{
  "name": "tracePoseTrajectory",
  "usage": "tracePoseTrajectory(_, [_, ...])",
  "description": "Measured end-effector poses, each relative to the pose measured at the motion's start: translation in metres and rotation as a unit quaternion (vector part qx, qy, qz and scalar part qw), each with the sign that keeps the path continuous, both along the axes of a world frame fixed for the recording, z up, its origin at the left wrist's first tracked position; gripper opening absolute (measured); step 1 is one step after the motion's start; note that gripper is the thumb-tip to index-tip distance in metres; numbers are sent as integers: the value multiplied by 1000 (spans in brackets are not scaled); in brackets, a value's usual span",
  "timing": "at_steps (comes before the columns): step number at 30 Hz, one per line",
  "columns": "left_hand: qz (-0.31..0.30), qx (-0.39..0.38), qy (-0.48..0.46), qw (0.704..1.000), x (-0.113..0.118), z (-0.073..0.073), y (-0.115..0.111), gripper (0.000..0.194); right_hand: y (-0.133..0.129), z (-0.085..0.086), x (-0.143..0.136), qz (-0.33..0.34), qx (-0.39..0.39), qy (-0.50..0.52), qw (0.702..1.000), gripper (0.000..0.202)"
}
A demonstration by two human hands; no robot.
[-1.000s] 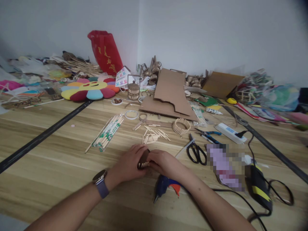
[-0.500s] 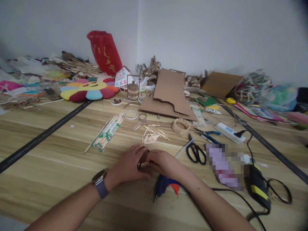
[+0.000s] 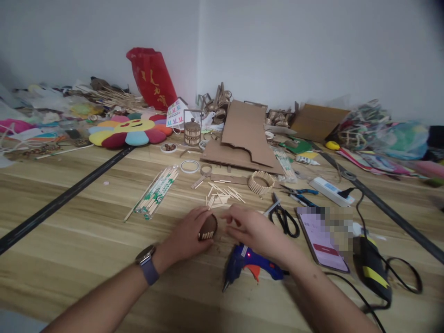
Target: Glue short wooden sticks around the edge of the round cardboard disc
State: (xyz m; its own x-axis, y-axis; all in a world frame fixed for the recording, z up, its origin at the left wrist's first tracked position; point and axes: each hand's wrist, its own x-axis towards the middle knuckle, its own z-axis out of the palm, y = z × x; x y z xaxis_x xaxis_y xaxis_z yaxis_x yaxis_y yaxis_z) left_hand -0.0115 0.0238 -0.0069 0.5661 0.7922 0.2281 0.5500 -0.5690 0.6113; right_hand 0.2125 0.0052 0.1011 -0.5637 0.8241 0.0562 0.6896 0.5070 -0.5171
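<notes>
Disc (image 3: 209, 225), brown and stick-edged, clamped in left hand (image 3: 189, 233) toward near edge of surface (image 3: 69, 259), tilted, apparently to expose its rim; right hand (image 3: 250, 227) just beside, fingers curled, cannot tell if pinching anything; glue gun (image 3: 257, 264) nearer that edge, likely for easy reach.

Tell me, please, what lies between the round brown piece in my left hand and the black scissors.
In the head view, your right hand lies between the round brown piece and the black scissors.
</notes>
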Motion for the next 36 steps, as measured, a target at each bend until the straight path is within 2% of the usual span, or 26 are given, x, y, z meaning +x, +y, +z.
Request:
tracePoseTrajectory(1, [4, 0, 1, 1000, -1, -1, 0, 77, -2, 6, 7, -16, -1, -6, 1000, 10])
tracePoseTrajectory(2, [7, 2, 1, 1000, -1, -1, 0, 79, -5, 11, 15, -22, -8, -22, 999, 10])
tracePoseTrajectory(4, [12, 9, -5, 1000, -3, -2, 1, 84, -12, 16, 32, -20, -39, -70, 997, 19])
tracePoseTrajectory(6, [22, 18, -15, 999, -3, -2, 1, 88, -19, 14, 48, -16, -80, -117, 990, 18])
tracePoseTrajectory(9, [33, 25, -24, 999, -2, -1, 2, 89, -31, 3, 62, -36, -135, -162, 977, 9])
tracePoseTrajectory(15, [57, 23, -22, 998, -1, -3, 1, 84, -40, -24, 62, -51, -188, -152, 969, 19])
tracePoseTrajectory(21, [63, 13, -22, 998, -2, -3, 1, 80, -41, -17, 68, -53, -193, -146, 969, 15])
tracePoseTrajectory(25, [65, 6, -28, 997, -3, -3, 1, 79, -45, -11, 75, -75, -159, -62, 982, 12])
tracePoseTrajectory(29, [57, 1, -28, 998, -3, -3, 2, 80, -48, -10, 76, -79, -130, 39, 988, 21])
tracePoseTrajectory(33, [65, -2, -18, 998, -2, -2, 1, 80, -49, -24, 77, -103, -84, 107, 985, 30])
tracePoseTrajectory(36, [71, -2, -15, 997, -1, -2, 0, 80, -48, -39, 76, -153, -101, 167, 969, 38])
